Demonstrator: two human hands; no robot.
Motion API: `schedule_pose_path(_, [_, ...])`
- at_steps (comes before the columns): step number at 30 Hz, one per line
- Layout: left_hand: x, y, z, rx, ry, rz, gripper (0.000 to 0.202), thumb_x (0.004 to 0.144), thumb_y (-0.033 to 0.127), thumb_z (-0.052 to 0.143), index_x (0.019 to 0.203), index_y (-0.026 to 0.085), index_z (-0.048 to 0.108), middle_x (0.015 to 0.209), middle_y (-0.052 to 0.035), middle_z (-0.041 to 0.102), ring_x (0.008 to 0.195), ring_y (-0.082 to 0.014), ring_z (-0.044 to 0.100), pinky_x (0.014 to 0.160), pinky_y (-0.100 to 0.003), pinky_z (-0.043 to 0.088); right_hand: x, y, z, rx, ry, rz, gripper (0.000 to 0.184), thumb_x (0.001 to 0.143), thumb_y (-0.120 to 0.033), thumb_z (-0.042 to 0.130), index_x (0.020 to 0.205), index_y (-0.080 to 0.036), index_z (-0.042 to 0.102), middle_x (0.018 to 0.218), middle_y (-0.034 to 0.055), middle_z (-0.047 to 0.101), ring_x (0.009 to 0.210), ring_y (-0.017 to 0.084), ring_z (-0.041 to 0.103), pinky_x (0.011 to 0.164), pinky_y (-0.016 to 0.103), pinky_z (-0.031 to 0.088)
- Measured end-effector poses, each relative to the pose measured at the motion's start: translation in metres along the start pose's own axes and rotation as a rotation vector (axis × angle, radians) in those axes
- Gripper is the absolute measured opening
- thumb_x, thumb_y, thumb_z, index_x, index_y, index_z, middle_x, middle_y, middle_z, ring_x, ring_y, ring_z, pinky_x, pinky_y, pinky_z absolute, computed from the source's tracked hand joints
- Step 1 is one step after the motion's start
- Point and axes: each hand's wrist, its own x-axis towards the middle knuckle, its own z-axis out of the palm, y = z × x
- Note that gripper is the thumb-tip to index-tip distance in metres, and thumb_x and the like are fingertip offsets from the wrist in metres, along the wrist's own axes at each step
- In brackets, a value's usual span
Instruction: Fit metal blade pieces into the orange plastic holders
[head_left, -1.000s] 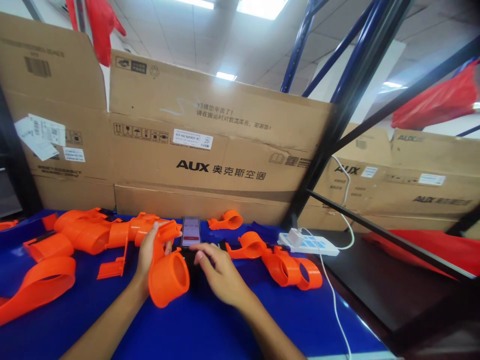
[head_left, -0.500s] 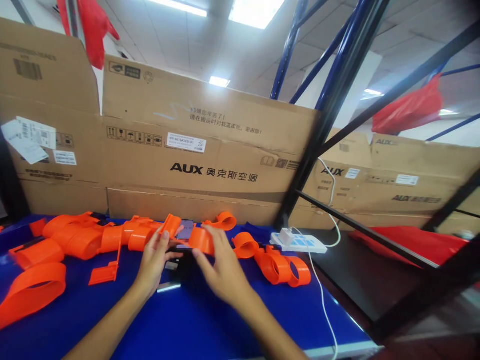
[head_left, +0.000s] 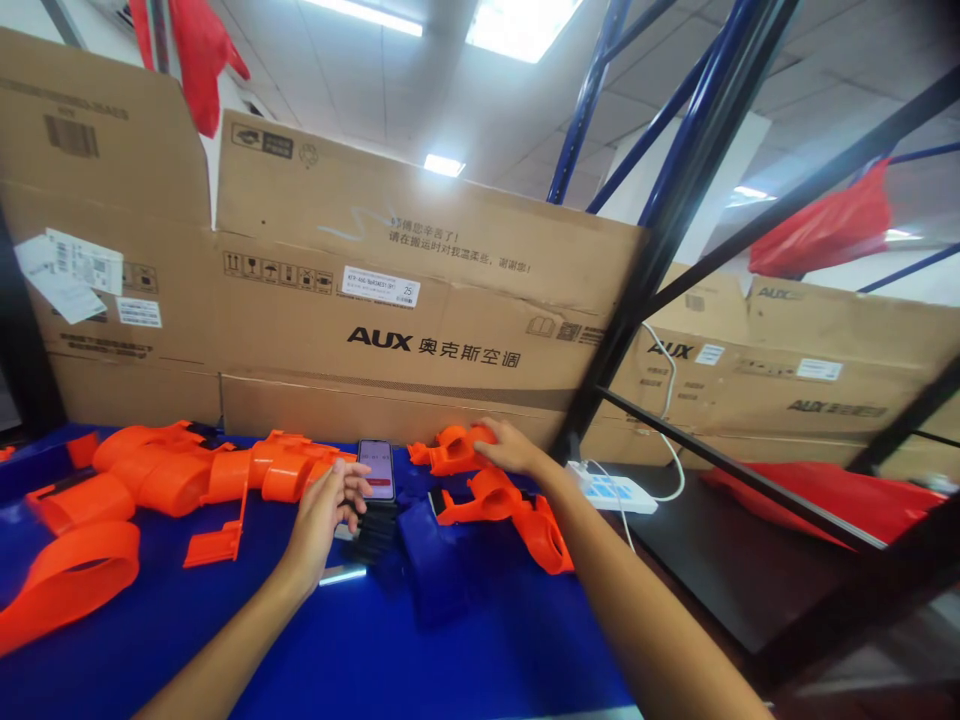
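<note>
My left hand [head_left: 328, 510] hovers over the blue tabletop with fingers loosely bent and apart; nothing shows in it. It is beside a phone [head_left: 377, 468] with a lit screen, lying at the back. My right hand [head_left: 511, 448] reaches to the back right, its fingers on an orange looped band [head_left: 456, 448]; the fingertips are partly hidden. In front of that hand lie more orange bands [head_left: 495, 492], partly behind my right forearm. Black strips [head_left: 375, 535] lie stacked below the phone, next to a folded dark blue piece [head_left: 431, 560].
Several orange bands [head_left: 169, 480] are heaped on the left of the blue tabletop [head_left: 360, 650]. A cardboard wall [head_left: 420, 390] stands behind. To the right are a black rack post [head_left: 611, 360], a white power strip [head_left: 619, 492] with cables, and red sheeting [head_left: 795, 500].
My right hand has moved right and back with an orange band, to the other bands there. The orange piece at my left hand is no longer in its fingers. The phone is now uncovered.
</note>
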Motion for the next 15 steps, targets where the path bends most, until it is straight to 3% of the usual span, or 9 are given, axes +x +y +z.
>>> schedule_pose_path(4, [-0.002, 0.002, 0.0, -0.001, -0.012, -0.011, 0.054, 0.09, 0.065, 0.059, 0.104, 0.014, 0.071, 0.082, -0.0075, 0.07, 0.065, -0.0164, 0.061, 0.047, -0.023, 0.047, -0.001, 0.004, 0.013, -0.037, -0.089, 0.067, 0.051, 0.09, -0.022, 0.058, 0.142, -0.016, 0.058, 0.14, 0.0154, 0.065, 0.123, 0.029, 0.064, 0.105, 0.039, 0.046])
schedule_pose_path(7, [-0.002, 0.002, 0.0, 0.004, -0.012, -0.016, 0.054, 0.09, 0.066, 0.059, 0.103, 0.015, 0.071, 0.081, -0.0074, 0.07, 0.065, -0.0167, 0.061, 0.047, -0.023, 0.047, -0.003, 0.006, 0.011, -0.088, -0.137, 0.13, 0.058, 0.095, -0.03, 0.055, 0.15, -0.018, 0.048, 0.146, 0.0149, 0.061, 0.127, 0.029, 0.062, 0.105, 0.04, 0.047])
schedule_pose_path(12, [-0.002, 0.0, -0.001, 0.013, -0.007, -0.002, 0.051, 0.091, 0.064, 0.059, 0.102, 0.015, 0.07, 0.076, -0.0057, 0.069, 0.064, -0.0165, 0.061, 0.046, -0.022, 0.046, -0.017, 0.004, 0.001, -0.264, -0.168, 0.274, 0.073, 0.09, -0.06, 0.059, 0.149, -0.017, 0.048, 0.142, 0.0224, 0.061, 0.134, 0.046, 0.052, 0.107, 0.06, 0.036])
schedule_pose_path(15, [-0.002, -0.001, -0.002, 0.012, -0.004, 0.011, 0.049, 0.091, 0.062, 0.06, 0.1, 0.015, 0.071, 0.073, -0.0048, 0.067, 0.062, -0.0159, 0.06, 0.046, -0.022, 0.046, -0.029, -0.003, 0.004, -0.348, -0.214, 0.293, 0.083, 0.082, -0.067, 0.066, 0.147, -0.017, 0.051, 0.13, 0.0234, 0.068, 0.134, 0.049, 0.051, 0.107, 0.059, 0.032])
